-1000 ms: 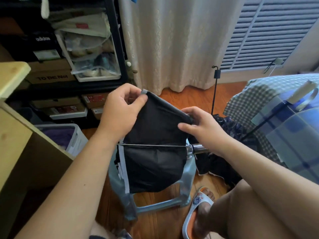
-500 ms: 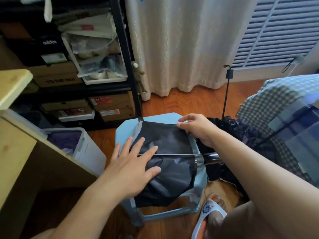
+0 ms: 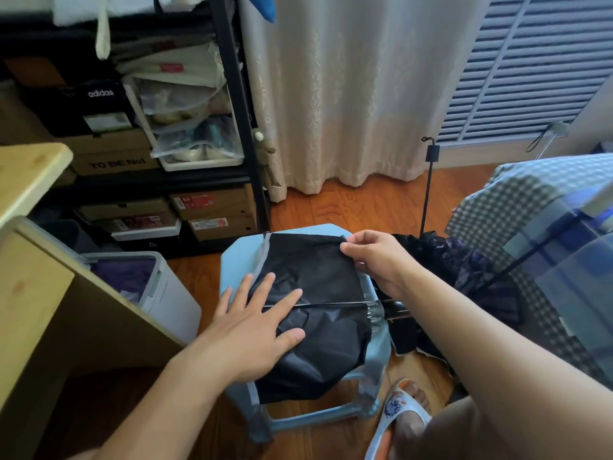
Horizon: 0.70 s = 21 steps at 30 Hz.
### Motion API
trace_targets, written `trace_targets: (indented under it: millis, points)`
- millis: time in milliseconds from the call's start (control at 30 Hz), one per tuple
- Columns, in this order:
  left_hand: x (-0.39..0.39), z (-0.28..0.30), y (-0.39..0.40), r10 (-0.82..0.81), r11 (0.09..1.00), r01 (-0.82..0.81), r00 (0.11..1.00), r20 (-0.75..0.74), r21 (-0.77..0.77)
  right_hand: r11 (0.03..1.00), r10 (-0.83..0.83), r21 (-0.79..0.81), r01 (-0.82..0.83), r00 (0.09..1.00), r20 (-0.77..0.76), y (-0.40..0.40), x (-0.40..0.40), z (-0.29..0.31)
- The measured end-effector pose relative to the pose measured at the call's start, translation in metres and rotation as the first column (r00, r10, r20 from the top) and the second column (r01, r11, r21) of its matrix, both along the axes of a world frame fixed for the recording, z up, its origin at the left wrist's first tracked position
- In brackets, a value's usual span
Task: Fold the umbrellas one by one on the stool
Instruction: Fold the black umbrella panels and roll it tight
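A black umbrella (image 3: 318, 280) with a grey trim lies across the light blue stool (image 3: 238, 260), its canopy spread flat and one thin metal rib running left to right across it. My left hand (image 3: 255, 327) presses flat on the canopy's left part, fingers straight and spread. At the far right corner of the fabric, my right hand (image 3: 374, 257) pinches the canopy's edge between thumb and fingers. The umbrella's metal hub and dark handle (image 3: 384, 312) stick out past the stool's right side, under my right forearm.
Another dark umbrella (image 3: 464, 273) lies on the wood floor right of the stool, its shaft standing up. A checked bed (image 3: 517, 207) is at right, a wooden desk (image 3: 33, 293) and white bin (image 3: 159, 287) at left, a black shelf with boxes behind. My sandalled foot (image 3: 404, 413) is beside the stool.
The canopy panel, held up in both hands a second ago, now lies flat on the stool. My left hand let go of it and presses on it; my right hand keeps its pinch.
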<state>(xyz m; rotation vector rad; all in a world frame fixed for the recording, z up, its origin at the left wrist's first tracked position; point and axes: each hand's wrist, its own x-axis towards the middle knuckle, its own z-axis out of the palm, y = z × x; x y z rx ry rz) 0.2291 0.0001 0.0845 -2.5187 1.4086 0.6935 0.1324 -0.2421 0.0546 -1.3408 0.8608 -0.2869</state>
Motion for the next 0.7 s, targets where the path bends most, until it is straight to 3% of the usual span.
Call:
trace_targets:
  millis: [167, 300, 433, 700]
  points:
    - [0.003, -0.001, -0.002, 0.002, 1.000, -0.001, 1.000, -0.020, 0.014, 0.997, -0.031, -0.070, 0.024, 0.995, -0.098, 0.007, 0.002, -0.004]
    - [0.004, -0.003, -0.003, 0.002, 1.000, -0.002, 1.000, -0.021, 0.019, 0.993, -0.036, 0.113, 0.043, 0.997, -0.064, 0.006, 0.003, -0.001]
    - [0.004, -0.003, -0.002, 0.007, 1.000, -0.007, 1.000, -0.023, 0.027, 0.953, 0.025, 0.304, 0.020, 0.989, -0.144, 0.002, 0.004, 0.000]
    - [0.004, -0.003, -0.004, 0.005, 1.000, -0.005, 1.000, -0.025, 0.030, 0.934, 0.055, 0.358, 0.017, 0.980, -0.190, 0.000, 0.011, 0.010]
